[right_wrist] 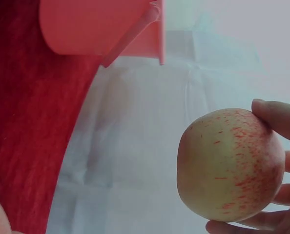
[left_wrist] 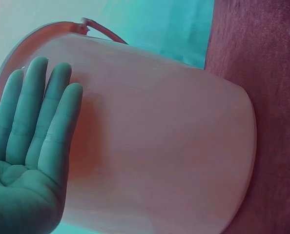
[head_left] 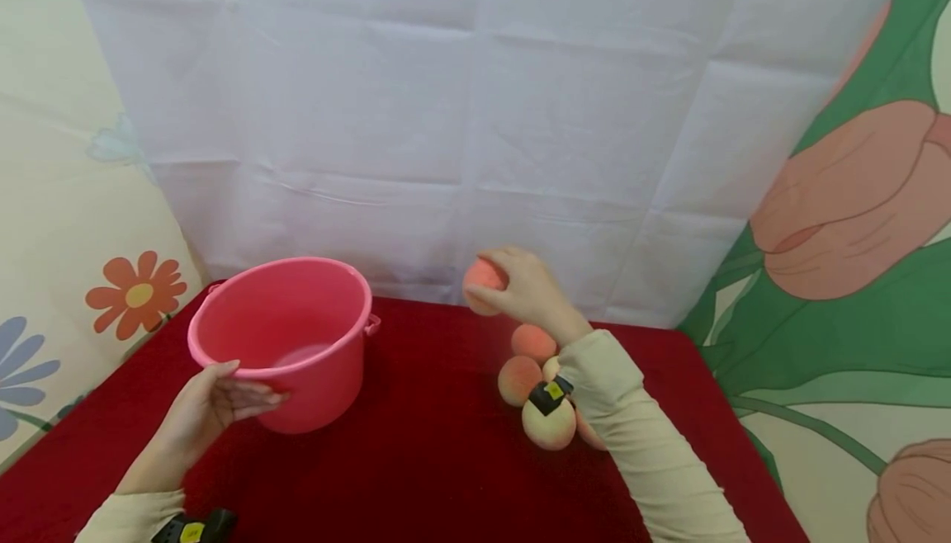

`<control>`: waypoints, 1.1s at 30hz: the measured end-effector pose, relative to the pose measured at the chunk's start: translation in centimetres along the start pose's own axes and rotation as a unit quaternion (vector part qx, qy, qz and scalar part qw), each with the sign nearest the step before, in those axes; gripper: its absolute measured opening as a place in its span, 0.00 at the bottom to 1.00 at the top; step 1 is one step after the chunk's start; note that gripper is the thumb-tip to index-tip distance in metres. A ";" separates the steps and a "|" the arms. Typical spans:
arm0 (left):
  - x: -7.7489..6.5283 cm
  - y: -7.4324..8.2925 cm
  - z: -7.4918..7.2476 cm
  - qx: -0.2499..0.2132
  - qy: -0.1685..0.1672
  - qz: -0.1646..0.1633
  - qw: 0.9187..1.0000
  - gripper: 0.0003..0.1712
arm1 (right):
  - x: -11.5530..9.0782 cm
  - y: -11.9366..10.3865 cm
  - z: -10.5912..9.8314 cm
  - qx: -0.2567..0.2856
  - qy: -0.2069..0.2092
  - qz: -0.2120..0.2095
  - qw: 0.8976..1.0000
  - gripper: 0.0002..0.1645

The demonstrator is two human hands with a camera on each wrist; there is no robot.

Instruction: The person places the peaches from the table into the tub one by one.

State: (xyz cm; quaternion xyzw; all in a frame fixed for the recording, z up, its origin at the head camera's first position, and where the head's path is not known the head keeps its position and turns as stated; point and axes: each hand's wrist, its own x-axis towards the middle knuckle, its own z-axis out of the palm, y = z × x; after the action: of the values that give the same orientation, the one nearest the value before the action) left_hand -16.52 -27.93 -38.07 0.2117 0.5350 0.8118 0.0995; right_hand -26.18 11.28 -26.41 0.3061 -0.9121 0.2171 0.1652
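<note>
My right hand [head_left: 526, 285] grips a yellow-and-red streaked apple [right_wrist: 230, 165] between thumb and fingers, raised above the back edge of the table. Below its wrist, several more apples lie clustered, among them a reddish one [head_left: 520, 380] and a yellowish one [head_left: 549, 426]; the sleeve partly hides the group. To the left stands a pink bucket [head_left: 319, 394], upright, its visible inside bare. My left hand [head_left: 217, 401] is at the bucket's near side, thumb tip overlapping the rim. In the left wrist view its four fingers [left_wrist: 57, 131] are straight, palm towards the camera, in front of the bucket's wall.
Dark red cloth [head_left: 438, 444] covers the table. White sheeting [head_left: 416, 114] hangs close behind its back edge, with flower-printed fabric [head_left: 832, 361] on both sides. A handle lug [head_left: 372, 325] juts from the bucket's right side.
</note>
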 end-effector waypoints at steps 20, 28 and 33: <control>0.0 0.0 0.1 0.001 -0.011 0.008 1.000 0.35 | 3.0 -2.0 -0.5 0.001 -0.022 0.009 1.000 0.33; 0.0 -0.1 0.1 -0.005 -0.016 0.016 1.000 0.36 | 4.0 -3.0 0.1 0.010 -0.036 -0.003 0.999 0.32; 0.0 -0.1 0.0 -0.005 -0.017 0.017 1.000 0.36 | 4.4 -3.7 0.5 0.011 -0.047 -0.007 0.999 0.32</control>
State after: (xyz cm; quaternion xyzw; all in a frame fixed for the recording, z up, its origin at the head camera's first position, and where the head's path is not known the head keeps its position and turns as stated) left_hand -16.53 -27.90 -38.19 0.2337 0.5255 0.8125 0.0955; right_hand -27.25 6.19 -23.86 0.3240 -0.9142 0.2112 0.1208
